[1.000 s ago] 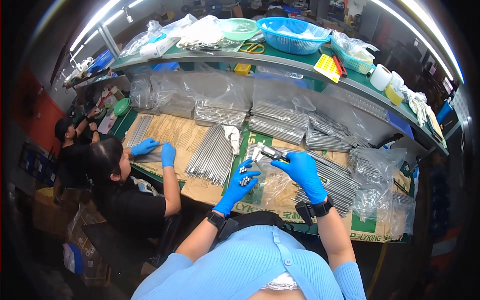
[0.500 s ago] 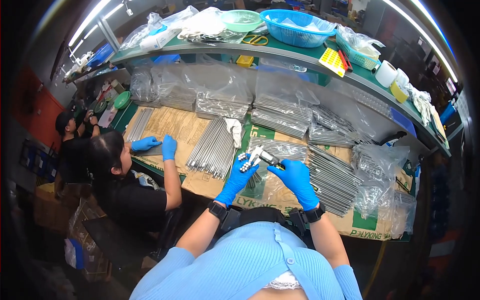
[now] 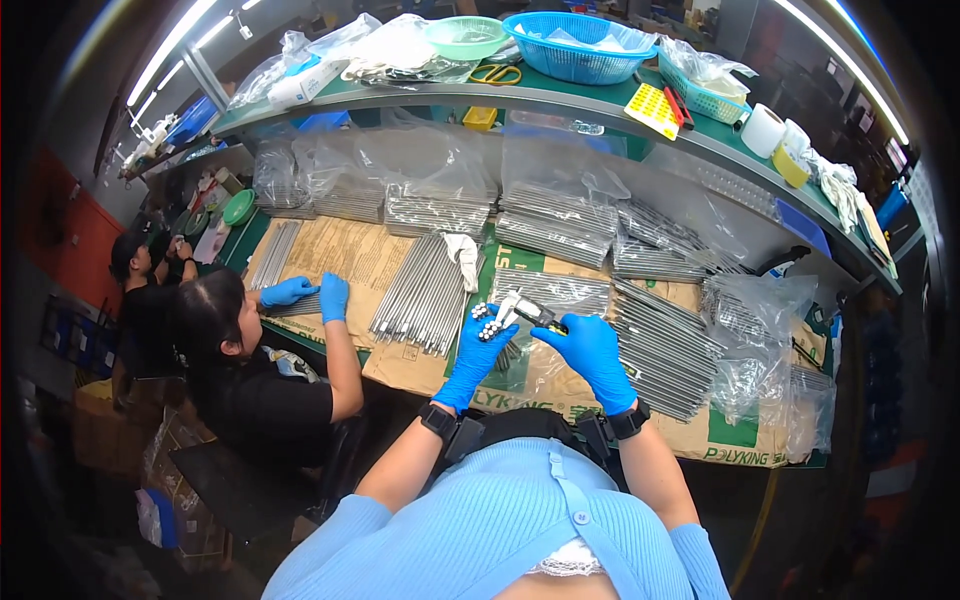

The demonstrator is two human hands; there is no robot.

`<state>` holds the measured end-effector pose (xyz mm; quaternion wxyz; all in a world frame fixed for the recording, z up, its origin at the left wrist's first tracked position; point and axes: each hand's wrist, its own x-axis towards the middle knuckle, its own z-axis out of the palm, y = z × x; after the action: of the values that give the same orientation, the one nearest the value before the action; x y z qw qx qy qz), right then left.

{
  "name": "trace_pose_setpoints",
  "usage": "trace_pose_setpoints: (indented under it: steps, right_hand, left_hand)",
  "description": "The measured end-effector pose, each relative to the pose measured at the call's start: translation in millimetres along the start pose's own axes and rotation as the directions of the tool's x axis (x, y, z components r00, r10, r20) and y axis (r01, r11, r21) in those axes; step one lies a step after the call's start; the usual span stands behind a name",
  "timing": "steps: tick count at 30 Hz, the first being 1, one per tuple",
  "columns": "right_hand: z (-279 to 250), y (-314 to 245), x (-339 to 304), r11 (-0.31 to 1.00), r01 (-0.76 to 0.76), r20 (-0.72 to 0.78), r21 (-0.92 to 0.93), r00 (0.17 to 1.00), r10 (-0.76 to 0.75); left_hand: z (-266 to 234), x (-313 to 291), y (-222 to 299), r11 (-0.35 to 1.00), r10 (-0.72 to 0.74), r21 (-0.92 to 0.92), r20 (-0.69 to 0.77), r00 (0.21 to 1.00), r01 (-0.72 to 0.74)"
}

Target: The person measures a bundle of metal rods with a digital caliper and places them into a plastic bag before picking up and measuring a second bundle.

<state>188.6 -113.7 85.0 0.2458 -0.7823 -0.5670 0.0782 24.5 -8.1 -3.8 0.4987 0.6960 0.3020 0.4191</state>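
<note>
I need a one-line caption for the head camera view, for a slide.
Blue-gloved left hand grips a bundle of metal rods while the right hand holds a caliper against it.

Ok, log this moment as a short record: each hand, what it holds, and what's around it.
left hand: blue glove, grips a bundle of short metal rods
right hand: blue glove, on a caliper-like tool meeting the bundle
bench: brown paper, loose long rods, bagged rods
co-worker: to the left, blue gloves on rods

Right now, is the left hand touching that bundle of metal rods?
Touching. The head view shows the left hand wrapped around the bundle of metal rods, their ends poking out above the fingers.
</note>
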Motion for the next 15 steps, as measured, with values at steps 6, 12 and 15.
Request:
trace_pose_setpoints:
  steps: [6, 12, 15]
  right_hand:
    - [-44, -2, 5, 0.999, -0.049, 0.016, -0.015, 0.999, 0.049]
    - [-73, -3, 14, 1.0, -0.025, -0.04, 0.015, 0.999, 0.025]
    - [-59, -6, 20, 1.0, 0.022, -0.05, 0.009, 0.999, -0.022]
  left_hand:
    - [-13, -9, -1, 0.998, 0.064, 0.003, 0.077, 0.995, -0.064]
    - [-18, -16, 8, 0.987, 0.141, 0.055, 0.131, 0.981, -0.149]
    - [-18, -19, 9, 0.982, 0.162, 0.069, 0.157, 0.974, -0.175]
